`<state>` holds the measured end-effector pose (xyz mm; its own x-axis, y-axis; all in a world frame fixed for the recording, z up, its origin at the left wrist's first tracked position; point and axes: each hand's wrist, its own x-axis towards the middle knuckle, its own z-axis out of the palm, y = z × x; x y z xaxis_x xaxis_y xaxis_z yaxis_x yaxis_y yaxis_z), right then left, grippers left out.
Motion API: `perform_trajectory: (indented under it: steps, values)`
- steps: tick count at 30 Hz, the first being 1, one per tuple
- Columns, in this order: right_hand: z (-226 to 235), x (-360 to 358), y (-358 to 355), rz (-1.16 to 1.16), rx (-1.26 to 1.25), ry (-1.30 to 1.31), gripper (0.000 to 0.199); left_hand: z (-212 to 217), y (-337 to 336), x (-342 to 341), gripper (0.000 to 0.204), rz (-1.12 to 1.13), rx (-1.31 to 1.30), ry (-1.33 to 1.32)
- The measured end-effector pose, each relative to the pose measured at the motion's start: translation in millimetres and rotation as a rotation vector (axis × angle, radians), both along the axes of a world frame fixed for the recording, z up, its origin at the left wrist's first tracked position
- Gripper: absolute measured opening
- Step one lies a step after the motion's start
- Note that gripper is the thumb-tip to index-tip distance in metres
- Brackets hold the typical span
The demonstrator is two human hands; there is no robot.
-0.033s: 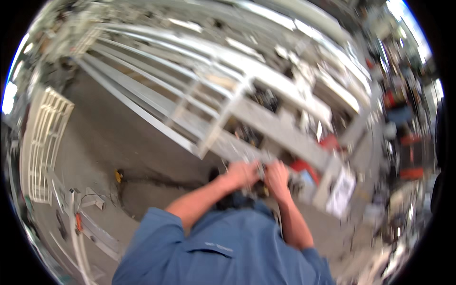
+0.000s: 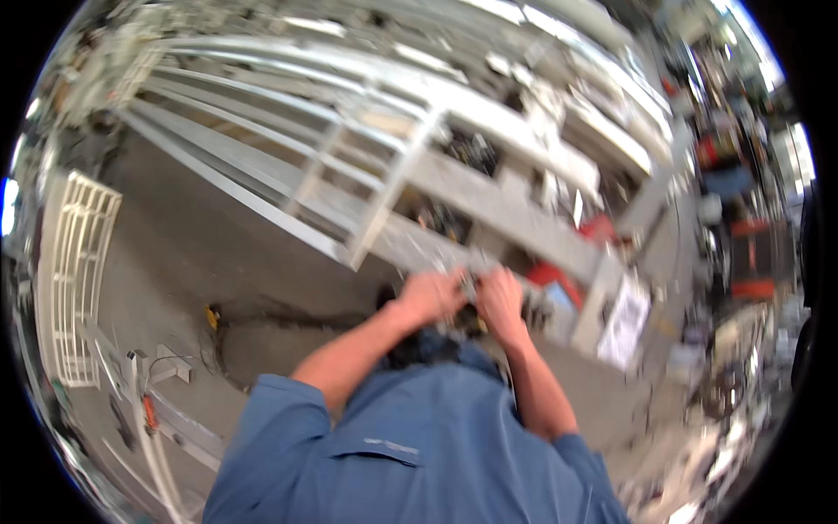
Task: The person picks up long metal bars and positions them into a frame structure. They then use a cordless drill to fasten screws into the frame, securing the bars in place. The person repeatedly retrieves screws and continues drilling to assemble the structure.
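Right now I see a long white metal frame (image 2: 384,188) running slantwise across the concrete floor (image 2: 201,262); everything else I place from it. Off its left end, a smaller white grille (image 2: 74,279) stands apart. At the frame's near edge my two hands meet: the left hand (image 2: 429,297) and the right hand (image 2: 501,297) are curled close together around a small dark part (image 2: 471,288), fingers closed, though blur keeps me from telling what it is. Just right of the hands, a red item (image 2: 552,272) sits under the frame's edge.
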<state>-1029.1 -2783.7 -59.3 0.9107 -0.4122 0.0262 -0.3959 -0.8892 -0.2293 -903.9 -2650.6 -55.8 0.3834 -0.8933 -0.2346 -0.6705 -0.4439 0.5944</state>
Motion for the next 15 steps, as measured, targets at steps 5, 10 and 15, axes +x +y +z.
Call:
perform_trajectory:
  steps: [5, 10, 15]
  values:
    - [14, -49, 9, -0.260, 0.233, -0.103, 0.012, 22, -1, -47, 0.058, 0.012, 0.005, 0.057]
    - [7, -75, 2, -0.231, 0.210, -0.043, 0.010, 12, -7, -75, 0.056, -0.014, 0.051, 0.020]
    - [-3, -85, 0, -0.199, 0.076, -0.048, 0.008, 7, -13, -87, 0.055, -0.023, 0.064, 0.027]
